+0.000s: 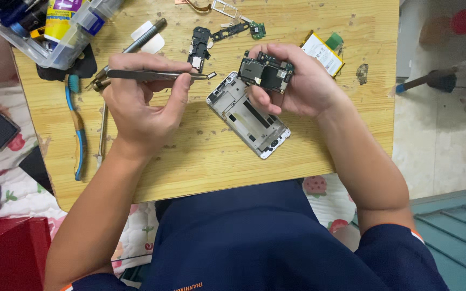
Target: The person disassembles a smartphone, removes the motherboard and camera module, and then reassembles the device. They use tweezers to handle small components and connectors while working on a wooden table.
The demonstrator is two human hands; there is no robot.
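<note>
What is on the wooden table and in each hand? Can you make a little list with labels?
left hand: pinches thin metal tweezers, tips pointing right
right hand: holds a dark green phone circuit board above the table
under the board: white opened phone frame, lying flat
table: light wooden top, scuffed
left side: blue toothbrush and clear plastic box of tools
far edge: small black phone parts, flat white battery with yellow edge
</note>
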